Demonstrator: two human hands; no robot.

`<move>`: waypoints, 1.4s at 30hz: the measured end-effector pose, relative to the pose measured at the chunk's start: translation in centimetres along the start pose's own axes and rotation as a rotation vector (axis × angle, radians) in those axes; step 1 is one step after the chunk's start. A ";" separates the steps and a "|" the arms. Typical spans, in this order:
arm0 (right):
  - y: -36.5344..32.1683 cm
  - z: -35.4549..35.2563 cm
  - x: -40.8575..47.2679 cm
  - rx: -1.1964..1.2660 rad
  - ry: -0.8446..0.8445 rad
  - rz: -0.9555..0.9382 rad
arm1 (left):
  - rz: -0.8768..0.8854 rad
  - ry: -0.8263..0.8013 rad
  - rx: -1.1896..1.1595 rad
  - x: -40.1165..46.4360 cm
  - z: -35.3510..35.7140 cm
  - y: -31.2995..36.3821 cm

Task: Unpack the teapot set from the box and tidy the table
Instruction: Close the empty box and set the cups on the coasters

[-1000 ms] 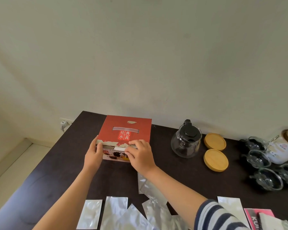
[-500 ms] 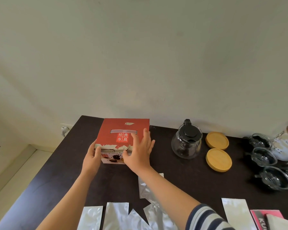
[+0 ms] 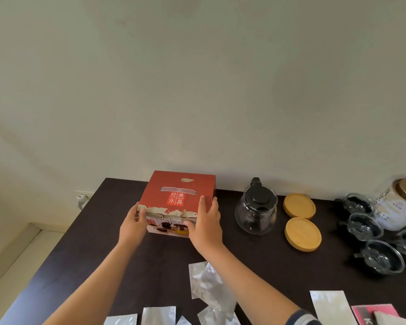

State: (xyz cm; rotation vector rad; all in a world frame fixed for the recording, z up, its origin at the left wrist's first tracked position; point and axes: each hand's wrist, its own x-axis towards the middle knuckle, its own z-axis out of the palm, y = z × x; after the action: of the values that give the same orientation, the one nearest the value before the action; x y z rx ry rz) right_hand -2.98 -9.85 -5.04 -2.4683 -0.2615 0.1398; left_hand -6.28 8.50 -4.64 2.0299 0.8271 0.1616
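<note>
A closed red box (image 3: 174,195) with a torn white front edge stands at the back left of the dark table (image 3: 85,249), close to the wall. My left hand (image 3: 133,225) clasps its near left corner. My right hand (image 3: 205,222) presses on its near right corner, fingers up on the lid. Right of the box stands a glass teapot (image 3: 256,211) with a black lid. Two round wooden lids (image 3: 300,218) lie beside it. Several small glass cups (image 3: 370,240) sit at the far right.
A white canister (image 3: 399,207) with a wooden lid stands at the back right. Several silver foil pouches (image 3: 206,285) lie along the near edge, with a pink packet (image 3: 373,314) at the bottom right. A wall socket (image 3: 81,199) shows beyond the table's left edge.
My right hand slid from the front middle of the box to its right corner. The box sits farther back towards the wall, and my view has tilted up.
</note>
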 end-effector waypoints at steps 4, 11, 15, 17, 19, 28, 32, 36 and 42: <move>1.4 -1.4 0.9 -0.026 0.030 0.052 | 0.025 -0.034 0.013 0.6 2.4 2.0; 3.1 -3.5 3.3 -0.208 0.061 -0.034 | 0.033 0.026 -0.038 0.9 5.8 3.6; 3.7 -3.7 3.8 -0.259 0.072 -0.104 | -0.014 0.104 -0.068 0.4 6.9 3.5; 3.9 -3.8 3.8 -0.276 0.069 -0.123 | -0.026 0.113 -0.056 0.4 6.9 3.7; 4.0 -3.9 3.9 -0.276 0.048 -0.139 | -0.065 0.132 -0.066 0.3 6.9 4.0; 10.3 -8.4 -1.8 -0.040 0.338 -0.380 | -0.010 0.161 -0.122 -7.5 14.0 3.8; 17.0 -9.8 -4.9 -0.008 0.441 -0.220 | 0.206 -0.059 0.086 -13.0 18.9 3.8; 21.5 -11.4 -6.2 -0.032 0.342 0.104 | 0.552 -0.266 0.337 -14.9 22.0 3.6; 24.4 -11.8 -4.4 -0.069 0.132 0.400 | 0.545 -0.350 0.806 -15.1 25.0 2.2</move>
State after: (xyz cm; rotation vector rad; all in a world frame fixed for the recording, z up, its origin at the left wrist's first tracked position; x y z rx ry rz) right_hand -1.64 -36.68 -10.60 -2.5573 0.2908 0.1366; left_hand -6.44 -19.10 -14.33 2.8929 0.0770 -0.2674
